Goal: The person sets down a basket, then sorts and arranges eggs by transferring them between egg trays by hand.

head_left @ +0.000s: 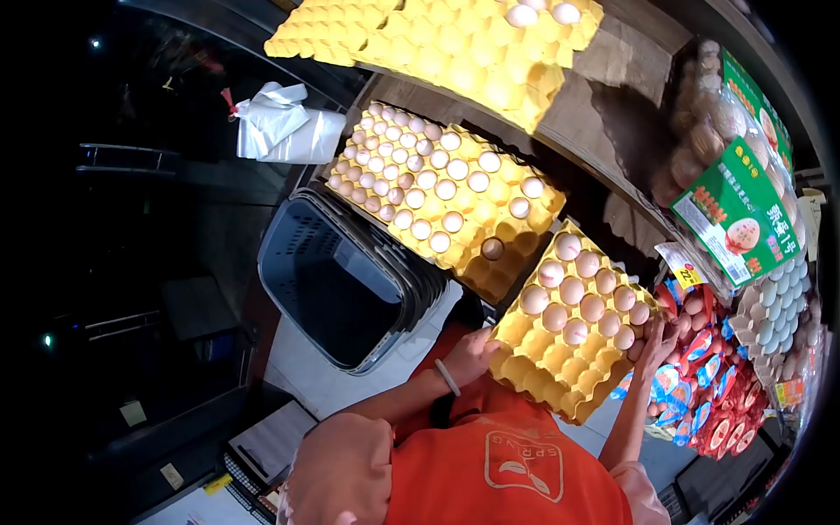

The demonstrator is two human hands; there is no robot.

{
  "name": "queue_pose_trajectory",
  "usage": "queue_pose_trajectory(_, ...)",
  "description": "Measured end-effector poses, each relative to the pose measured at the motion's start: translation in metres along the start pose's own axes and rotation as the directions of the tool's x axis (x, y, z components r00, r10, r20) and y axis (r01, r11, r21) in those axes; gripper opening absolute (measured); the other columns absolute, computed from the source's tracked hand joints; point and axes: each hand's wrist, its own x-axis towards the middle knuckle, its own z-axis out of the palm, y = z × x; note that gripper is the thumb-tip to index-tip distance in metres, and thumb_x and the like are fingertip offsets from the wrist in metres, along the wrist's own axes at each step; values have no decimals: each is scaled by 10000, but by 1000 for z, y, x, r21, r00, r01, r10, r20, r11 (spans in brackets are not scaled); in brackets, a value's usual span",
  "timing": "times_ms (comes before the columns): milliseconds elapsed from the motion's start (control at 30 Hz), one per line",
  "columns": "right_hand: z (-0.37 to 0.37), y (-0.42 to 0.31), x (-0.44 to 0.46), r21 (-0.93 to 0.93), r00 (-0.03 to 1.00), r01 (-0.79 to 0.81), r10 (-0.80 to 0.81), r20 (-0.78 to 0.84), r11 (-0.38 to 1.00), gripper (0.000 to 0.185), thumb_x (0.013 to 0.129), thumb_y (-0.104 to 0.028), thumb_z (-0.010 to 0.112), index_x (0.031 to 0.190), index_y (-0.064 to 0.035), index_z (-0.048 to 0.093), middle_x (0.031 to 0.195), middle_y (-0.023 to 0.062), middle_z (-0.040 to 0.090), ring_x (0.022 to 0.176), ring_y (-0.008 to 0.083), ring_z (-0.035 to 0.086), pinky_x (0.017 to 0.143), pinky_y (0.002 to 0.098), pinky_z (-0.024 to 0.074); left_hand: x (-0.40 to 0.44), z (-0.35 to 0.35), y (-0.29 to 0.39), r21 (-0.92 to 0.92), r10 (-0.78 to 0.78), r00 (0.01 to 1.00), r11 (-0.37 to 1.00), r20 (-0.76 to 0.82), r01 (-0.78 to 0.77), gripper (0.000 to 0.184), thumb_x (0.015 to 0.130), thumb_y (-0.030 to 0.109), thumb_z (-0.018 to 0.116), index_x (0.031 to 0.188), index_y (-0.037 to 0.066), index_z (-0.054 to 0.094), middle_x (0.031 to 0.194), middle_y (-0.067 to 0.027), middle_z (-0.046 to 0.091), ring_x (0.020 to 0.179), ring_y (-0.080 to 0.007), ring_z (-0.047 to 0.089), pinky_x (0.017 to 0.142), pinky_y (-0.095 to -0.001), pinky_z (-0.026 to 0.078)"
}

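A yellow egg tray is held in front of the red apron, tilted, with several pale eggs in its far rows and bare cups nearer the body. My left hand, with a light band at the wrist, grips its left edge. Along the right edge, my right hand is closed on the tray beside the eggs. Some fingers of both hands are hidden by the tray. Just beyond it, on the shelf, lies another yellow tray with a few eggs, next to a fuller tray.
Nested grey baskets stand at the left, below a roll of plastic bags. More yellow trays sit on the upper wooden shelf. Green-labelled egg packs and red net bags crowd the right.
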Motion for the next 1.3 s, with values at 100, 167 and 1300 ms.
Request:
queue_pose_trajectory(100, 43, -3, 16, -51, 993, 106, -103, 60, 993, 256, 852, -121, 594, 1038, 29, 500, 1009, 102, 550, 900, 173, 520, 845, 277, 404, 13, -33, 10, 26, 3, 987, 1000, -162, 1, 204, 872, 146, 489, 969, -29, 527, 849, -251, 587, 795, -440, 558, 664, -462, 450)
queue_pose_trajectory(167, 79, 2, 31, 14, 981, 177, -177, 82, 984, 300, 844, -124, 602, 1076, 30, 488, 1041, 106, 533, 937, 177, 506, 858, 277, 404, 25, -56, -19, 93, -19, 979, 995, -201, 39, 228, 862, 156, 511, 1007, -18, 537, 834, -255, 598, 839, -444, 564, 694, -454, 462)
queue_pose_trajectory(1300, 655, 18, 67, -351, 311, 916, 207, 928, 195, 612, 902, -494, 437, 1237, 18, 453, 1121, 259, 564, 1074, 354, 541, 832, 392, 459, 212, -461, -314, 582, -563, 737, 475, -375, 659, 612, 893, 464, 423, 1315, 20, 419, 1375, -195, 399, 1267, -392, 350, 1061, -419, 288)
